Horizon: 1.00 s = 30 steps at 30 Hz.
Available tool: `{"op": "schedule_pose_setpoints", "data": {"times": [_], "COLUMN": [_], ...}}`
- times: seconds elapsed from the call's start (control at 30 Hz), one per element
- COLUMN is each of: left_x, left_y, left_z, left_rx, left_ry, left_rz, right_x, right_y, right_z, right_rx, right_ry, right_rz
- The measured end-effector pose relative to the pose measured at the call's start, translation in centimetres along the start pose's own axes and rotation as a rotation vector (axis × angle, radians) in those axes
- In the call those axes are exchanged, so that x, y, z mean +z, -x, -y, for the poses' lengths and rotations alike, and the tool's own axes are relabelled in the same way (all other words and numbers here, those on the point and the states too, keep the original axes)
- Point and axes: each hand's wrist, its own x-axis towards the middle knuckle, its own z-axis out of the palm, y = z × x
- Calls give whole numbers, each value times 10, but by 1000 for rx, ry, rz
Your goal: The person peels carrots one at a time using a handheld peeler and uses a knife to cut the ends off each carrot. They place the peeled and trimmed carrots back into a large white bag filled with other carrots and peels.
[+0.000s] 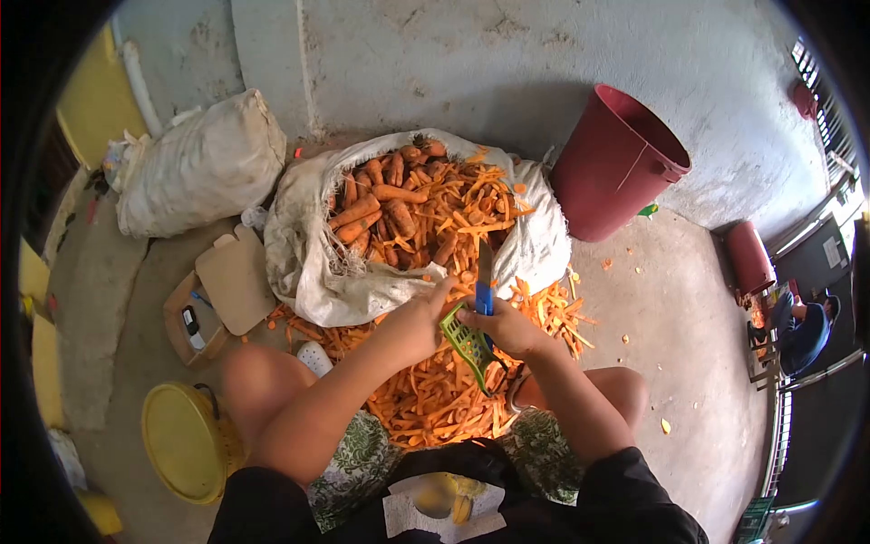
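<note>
Both my hands are in front of me above a heap of cut carrot sticks [435,408]. In my right hand [515,328] is a knife [485,276] with a blue handle, its blade pointing away toward the sack. A green perforated plastic piece [466,344] with a dark strap sits against my right thumb, between the hands. My left hand [419,325] is closed at the green piece's upper left edge, fingers near the knife handle; I cannot tell what it grips. Beyond lies an opened white sack [308,263] holding whole carrots [399,213] and carrot sticks.
A dark red bin [603,172] stands right of the sack by the wall. At left are a full white sack [204,168], an open cardboard box [213,331] and a yellow lidded bucket [181,444]. A person [807,335] sits at far right near another red bin [749,258].
</note>
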Motion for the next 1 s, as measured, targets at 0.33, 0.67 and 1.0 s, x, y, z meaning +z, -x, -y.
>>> {"op": "schedule_pose_setpoints", "data": {"times": [0.33,0.67,1.0], "left_x": [-7,-14,35], "left_y": [5,2,-54], "left_z": [24,23,75], "left_rx": [202,227,23], "left_ry": [-90,-119,-77], "left_rz": [-148,-75,81], "right_x": [-271,-358,-122], "right_y": [-49,19,11], "right_z": [18,102,0], "right_rx": [-143,-540,-57], "right_ry": [867,381,21], "right_rz": [-401,-1062,-453]}}
